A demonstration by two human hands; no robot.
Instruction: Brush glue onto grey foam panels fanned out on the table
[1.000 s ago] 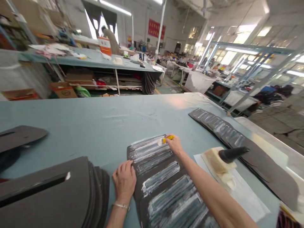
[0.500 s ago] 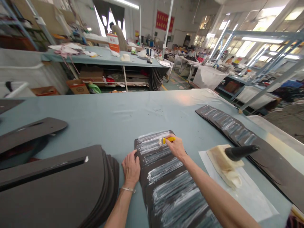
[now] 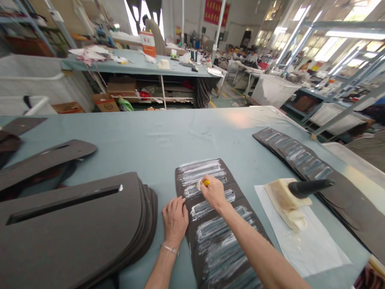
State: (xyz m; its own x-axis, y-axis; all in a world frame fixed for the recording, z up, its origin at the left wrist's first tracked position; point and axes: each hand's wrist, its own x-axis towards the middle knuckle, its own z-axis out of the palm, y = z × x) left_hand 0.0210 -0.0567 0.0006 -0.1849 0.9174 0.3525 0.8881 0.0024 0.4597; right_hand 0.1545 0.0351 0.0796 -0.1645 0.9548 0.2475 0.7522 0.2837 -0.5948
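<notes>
- Our long dark panel (image 3: 231,180) lies flat on the surface (image 3: 150,140), its rectangular outlines streaked white.
- We hold a yellow-handled brush (image 3: 206,183) over it.

On the worktable (image 3: 135,138) in front of me, the slotted panel (image 3: 210,237) lies near the middle, with my left hand (image 3: 175,218) at its left edge and the brush (image 3: 206,183) in my right hand (image 3: 214,193) over it. I have a stack of panels (image 3: 90,233) to the left. To the right, a container (image 3: 279,198) sits on a paper sheet (image 3: 321,249), and beyond that lie more slotted panels (image 3: 339,192). Behind the worktable stands another table (image 3: 117,66), a tin (image 3: 148,44) on top and a cardboard box (image 3: 105,103) beneath.
</notes>
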